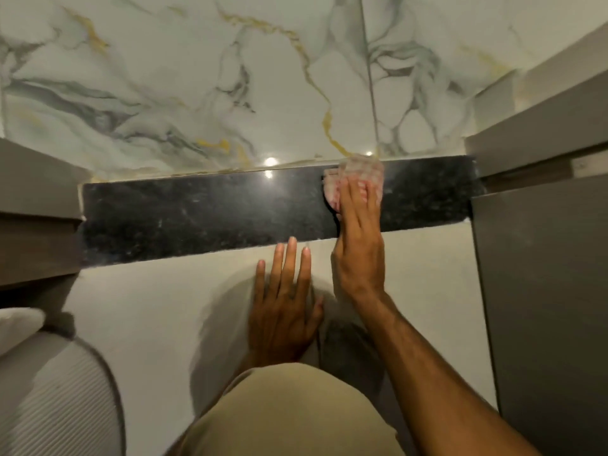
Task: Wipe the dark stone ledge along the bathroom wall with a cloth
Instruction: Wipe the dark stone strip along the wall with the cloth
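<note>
Ledge (197, 212): dark speckled stone strip running along the foot of the marble wall (197, 77), glossy enough to throw back two ceiling-light spots near its back edge.
Cloth (358, 179): pale with a pink check, bunched on the ledge toward its right end, its upper part touching the back edge where stone meets wall.
My right hand (357, 238): fingers flat and close together on top of the cloth, pressing it to the stone; my wrist and forearm reach in over the front edge of the ledge.
My left hand (283, 301): spread wide and holding nothing, palm flat against the plain pale panel (131, 324) below the ledge, middle fingertip just reaching the ledge's front edge.
Ledge ends: grey cabinet panels (543, 291) close in on the right, a grey step on the left.
Bottom left corner: a white ribbed object (56, 390), blurred; I cannot tell what it is.
Lower middle: my beige clothing (289, 413).
</note>
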The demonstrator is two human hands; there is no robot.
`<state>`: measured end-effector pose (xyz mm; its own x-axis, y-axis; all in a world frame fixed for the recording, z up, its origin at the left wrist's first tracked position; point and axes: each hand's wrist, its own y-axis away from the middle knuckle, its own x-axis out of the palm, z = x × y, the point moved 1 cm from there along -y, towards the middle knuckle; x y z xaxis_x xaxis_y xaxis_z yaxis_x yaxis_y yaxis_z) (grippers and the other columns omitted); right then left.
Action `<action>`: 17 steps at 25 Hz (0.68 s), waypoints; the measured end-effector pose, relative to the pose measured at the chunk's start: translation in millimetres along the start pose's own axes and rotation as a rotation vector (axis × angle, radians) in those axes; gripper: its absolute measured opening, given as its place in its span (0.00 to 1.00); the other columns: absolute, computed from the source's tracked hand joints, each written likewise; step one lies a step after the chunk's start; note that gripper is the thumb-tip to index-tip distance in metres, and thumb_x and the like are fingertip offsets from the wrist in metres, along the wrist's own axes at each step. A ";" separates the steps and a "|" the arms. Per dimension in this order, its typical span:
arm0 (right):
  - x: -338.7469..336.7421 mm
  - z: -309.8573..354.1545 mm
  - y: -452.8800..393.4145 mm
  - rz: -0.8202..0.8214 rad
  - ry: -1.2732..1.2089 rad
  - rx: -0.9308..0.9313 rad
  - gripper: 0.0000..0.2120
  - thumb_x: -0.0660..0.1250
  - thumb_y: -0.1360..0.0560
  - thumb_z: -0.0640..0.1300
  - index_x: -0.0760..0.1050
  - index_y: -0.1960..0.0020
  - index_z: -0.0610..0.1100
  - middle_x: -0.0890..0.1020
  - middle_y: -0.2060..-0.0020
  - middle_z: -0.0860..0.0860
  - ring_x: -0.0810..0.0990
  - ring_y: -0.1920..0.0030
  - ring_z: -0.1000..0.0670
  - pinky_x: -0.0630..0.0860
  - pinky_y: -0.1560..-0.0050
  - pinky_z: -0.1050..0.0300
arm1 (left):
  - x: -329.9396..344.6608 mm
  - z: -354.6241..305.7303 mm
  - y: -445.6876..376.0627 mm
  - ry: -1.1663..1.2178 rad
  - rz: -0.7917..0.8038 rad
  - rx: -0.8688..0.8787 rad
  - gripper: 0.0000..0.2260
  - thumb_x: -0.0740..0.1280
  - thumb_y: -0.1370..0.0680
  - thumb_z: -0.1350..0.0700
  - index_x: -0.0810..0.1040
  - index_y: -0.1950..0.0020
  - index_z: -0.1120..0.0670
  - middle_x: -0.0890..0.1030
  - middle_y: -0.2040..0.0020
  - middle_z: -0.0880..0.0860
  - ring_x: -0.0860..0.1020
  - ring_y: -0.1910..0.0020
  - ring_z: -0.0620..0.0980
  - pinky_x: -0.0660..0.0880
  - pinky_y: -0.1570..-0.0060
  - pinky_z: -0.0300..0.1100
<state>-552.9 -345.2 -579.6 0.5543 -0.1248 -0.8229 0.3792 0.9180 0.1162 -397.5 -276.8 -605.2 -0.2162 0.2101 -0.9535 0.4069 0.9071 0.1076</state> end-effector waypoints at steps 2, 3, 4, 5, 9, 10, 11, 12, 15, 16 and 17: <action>-7.9 -13.3 6.7 -0.009 0.011 0.029 0.38 0.61 0.19 0.23 0.58 0.14 0.46 0.58 0.13 0.49 0.51 0.13 0.50 0.57 0.13 0.45 | 8.1 -6.1 -12.4 0.006 -0.014 0.059 0.33 0.49 0.12 0.39 0.61 0.14 0.58 0.60 0.13 0.64 0.59 0.14 0.65 0.60 0.17 0.68; -14.8 -21.0 11.9 -0.039 -0.008 0.076 0.35 0.61 0.17 0.25 0.59 0.14 0.44 0.59 0.14 0.48 0.51 0.14 0.50 0.58 0.13 0.43 | 11.2 -6.7 -15.9 -0.003 -0.020 0.082 0.33 0.50 0.13 0.39 0.61 0.14 0.58 0.59 0.13 0.64 0.58 0.14 0.65 0.58 0.16 0.67; -25.1 -29.2 11.8 -0.077 -0.013 0.119 0.34 0.61 0.16 0.25 0.59 0.14 0.43 0.59 0.14 0.47 0.51 0.14 0.50 0.61 0.14 0.41 | 14.4 -8.9 -18.9 -0.011 -0.024 0.105 0.33 0.50 0.13 0.39 0.60 0.13 0.58 0.58 0.13 0.64 0.57 0.13 0.65 0.56 0.15 0.66; -34.0 -34.6 5.0 -0.116 -0.006 0.142 0.34 0.61 0.16 0.25 0.59 0.15 0.43 0.60 0.14 0.47 0.52 0.15 0.50 0.63 0.15 0.40 | 16.9 -10.2 -20.9 -0.017 -0.025 0.127 0.33 0.50 0.13 0.39 0.59 0.13 0.58 0.57 0.12 0.64 0.56 0.13 0.64 0.53 0.14 0.65; -37.6 -29.5 -43.4 -0.141 0.062 0.023 0.40 0.60 0.21 0.20 0.59 0.14 0.45 0.60 0.14 0.46 0.54 0.13 0.42 0.66 0.17 0.40 | 21.5 -13.9 -25.6 -0.008 -0.008 0.185 0.35 0.51 0.13 0.37 0.54 0.12 0.57 0.53 0.11 0.62 0.51 0.12 0.62 0.45 0.13 0.62; -33.2 -22.9 -41.1 -0.114 0.078 -0.011 0.42 0.60 0.23 0.19 0.59 0.14 0.44 0.60 0.14 0.45 0.54 0.13 0.42 0.66 0.18 0.44 | 21.9 -14.5 -26.1 -0.016 -0.007 0.187 0.35 0.51 0.13 0.37 0.54 0.12 0.57 0.53 0.11 0.62 0.52 0.12 0.62 0.47 0.13 0.63; -29.6 -21.1 -30.7 -0.100 0.087 -0.020 0.42 0.59 0.24 0.18 0.60 0.14 0.43 0.61 0.14 0.44 0.54 0.13 0.42 0.64 0.17 0.46 | 22.0 -14.7 -26.1 -0.025 -0.006 0.185 0.35 0.50 0.13 0.37 0.54 0.12 0.57 0.54 0.11 0.62 0.53 0.12 0.62 0.49 0.14 0.64; -29.0 -25.3 -15.2 -0.098 0.082 -0.009 0.39 0.59 0.23 0.17 0.61 0.15 0.40 0.63 0.15 0.43 0.55 0.13 0.43 0.63 0.16 0.44 | 21.7 -15.0 -26.1 -0.030 -0.003 0.184 0.35 0.49 0.13 0.37 0.55 0.12 0.57 0.54 0.11 0.63 0.53 0.12 0.63 0.50 0.14 0.64; -47.3 -57.2 4.9 -0.171 0.073 0.114 0.31 0.60 0.18 0.21 0.64 0.17 0.36 0.66 0.17 0.40 0.58 0.14 0.40 0.67 0.17 0.36 | 21.5 -16.9 -29.0 -0.046 -0.002 0.205 0.34 0.50 0.13 0.38 0.56 0.12 0.58 0.55 0.12 0.63 0.55 0.12 0.63 0.52 0.14 0.64; -52.6 -65.7 -7.2 -0.207 0.082 0.166 0.32 0.60 0.17 0.22 0.62 0.16 0.38 0.65 0.16 0.42 0.57 0.14 0.41 0.67 0.18 0.36 | 22.4 -16.8 -31.3 -0.049 -0.002 0.212 0.34 0.50 0.13 0.38 0.57 0.12 0.58 0.56 0.12 0.63 0.55 0.13 0.63 0.52 0.14 0.64; -56.4 -68.8 -25.5 -0.237 0.093 0.190 0.34 0.61 0.17 0.23 0.60 0.15 0.41 0.63 0.15 0.43 0.54 0.13 0.43 0.68 0.18 0.36 | 22.4 -17.7 -34.6 -0.049 -0.006 0.221 0.34 0.50 0.13 0.38 0.57 0.13 0.58 0.56 0.12 0.63 0.55 0.13 0.63 0.52 0.14 0.64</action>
<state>-644.7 -335.6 -574.5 0.3669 -0.2841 -0.8858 0.6260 0.7797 0.0093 -432.2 -297.1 -625.3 -0.1780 0.1821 -0.9670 0.5918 0.8050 0.0426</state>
